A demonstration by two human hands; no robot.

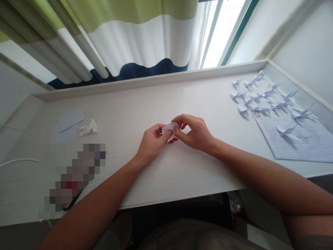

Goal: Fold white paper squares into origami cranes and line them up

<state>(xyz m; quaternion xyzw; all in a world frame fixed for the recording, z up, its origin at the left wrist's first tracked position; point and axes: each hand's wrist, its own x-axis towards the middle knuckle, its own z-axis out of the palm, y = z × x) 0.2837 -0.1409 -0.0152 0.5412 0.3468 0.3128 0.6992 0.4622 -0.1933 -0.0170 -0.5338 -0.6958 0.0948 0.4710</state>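
Observation:
A small folded piece of white paper is held above the middle of the desk. My left hand pinches it from the left, with the thumb lying across its front. From the right, my right hand grips the paper's edge between thumb and fingers. Part of the paper is hidden behind my thumbs and fingers, so its full shape cannot be made out.
Several folded paper cranes stand at the desk's back right. One more crane rests on a lined, written notebook. To the left lie paper sheets, a crumpled tissue and a blurred-out object. A raised rim edges the white desk.

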